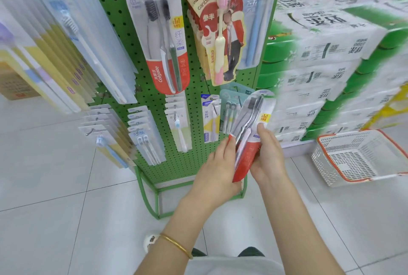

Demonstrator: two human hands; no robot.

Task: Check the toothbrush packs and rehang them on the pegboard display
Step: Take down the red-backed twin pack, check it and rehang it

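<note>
A shop: a green pegboard display (141,58) of hanging toothbrush packs (163,38), stacked tissue cartons (326,49), a shopping basket (362,157)

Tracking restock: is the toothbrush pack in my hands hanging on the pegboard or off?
Off. The left hand and right hand hold the pack tilted before the pegboard.
</note>
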